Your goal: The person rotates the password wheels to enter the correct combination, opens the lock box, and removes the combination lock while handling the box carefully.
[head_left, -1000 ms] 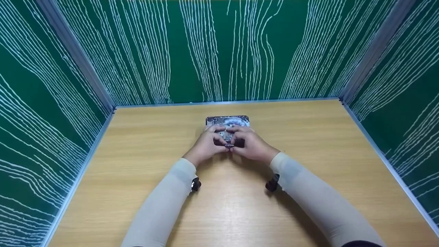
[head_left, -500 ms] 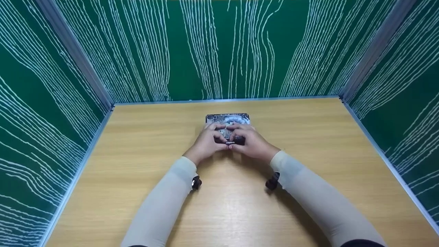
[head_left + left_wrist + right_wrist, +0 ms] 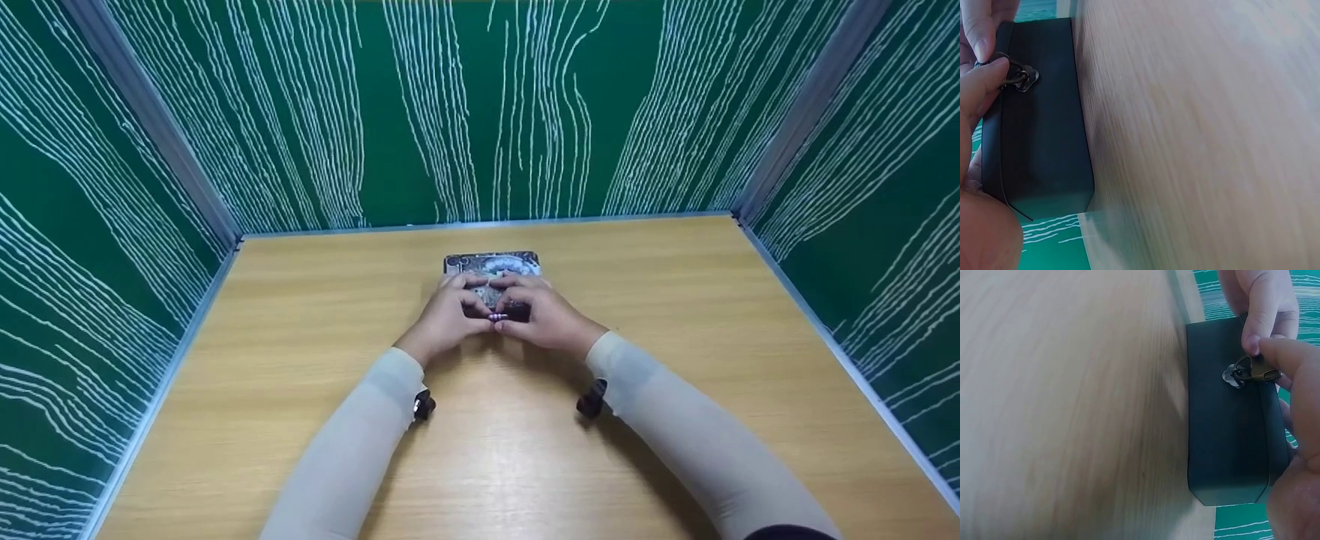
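A small dark box (image 3: 1044, 135) with a patterned lid (image 3: 501, 264) stands on the table. On its front is a metal clasp (image 3: 1261, 371) with a loop, hooked to a small metal plate (image 3: 1231, 376); the clasp is tilted up toward the lid edge. My left hand (image 3: 448, 313) pinches the clasp from the left, its other fingers resting on the lid. From the right, my right hand (image 3: 546, 313) pinches the same clasp, thumb close against the left thumb, other fingers over the lid. The fingers partly hide the clasp.
The wooden table (image 3: 495, 450) extends around the box. Green panels (image 3: 405, 150) with white wavy lines enclose it at the back and both sides, joined by grey posts (image 3: 161, 120).
Both hands stay at the box front with small finger movements at the clasp. The clasp shows a little more between the thumbs and fingers. The head view has shifted slightly.
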Tool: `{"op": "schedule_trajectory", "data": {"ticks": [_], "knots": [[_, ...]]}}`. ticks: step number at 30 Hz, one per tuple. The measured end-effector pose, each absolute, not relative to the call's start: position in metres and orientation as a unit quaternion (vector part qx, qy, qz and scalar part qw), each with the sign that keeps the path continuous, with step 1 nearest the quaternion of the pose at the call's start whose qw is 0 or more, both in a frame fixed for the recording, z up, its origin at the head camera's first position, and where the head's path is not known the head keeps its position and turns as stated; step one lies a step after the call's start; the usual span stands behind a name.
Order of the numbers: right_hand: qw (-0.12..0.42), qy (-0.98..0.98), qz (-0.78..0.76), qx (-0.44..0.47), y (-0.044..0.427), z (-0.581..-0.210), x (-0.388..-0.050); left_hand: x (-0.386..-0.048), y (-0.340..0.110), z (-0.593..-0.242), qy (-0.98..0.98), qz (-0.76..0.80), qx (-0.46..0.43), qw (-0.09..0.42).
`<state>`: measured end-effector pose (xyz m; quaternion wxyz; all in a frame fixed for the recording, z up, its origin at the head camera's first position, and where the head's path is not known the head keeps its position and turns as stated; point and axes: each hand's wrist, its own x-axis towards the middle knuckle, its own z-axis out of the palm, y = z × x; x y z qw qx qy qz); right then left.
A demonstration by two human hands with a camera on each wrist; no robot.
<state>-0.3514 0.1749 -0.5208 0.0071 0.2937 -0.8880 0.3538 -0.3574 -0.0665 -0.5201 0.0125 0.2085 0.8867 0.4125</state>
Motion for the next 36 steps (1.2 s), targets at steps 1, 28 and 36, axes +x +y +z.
{"op": "schedule_trajectory", "data": {"ticks": [1, 28, 36], "knots": [[0.007, -0.888, 0.354, 0.294, 0.1747, -0.5212, -0.3515, -0.3572, -0.0666, -0.5203, 0.886, 0.414, 0.207, 0.013], [0.009, -0.886, 0.356, 0.297, 0.1751, -0.5225, -0.3539, -0.3572, -0.0659, -0.5222, 0.89, 0.409, 0.2, 0.009], [0.01, -0.886, 0.354, 0.3, 0.1758, -0.5232, -0.354, -0.3573, -0.0653, -0.523, 0.888, 0.411, 0.206, 0.003]]}}
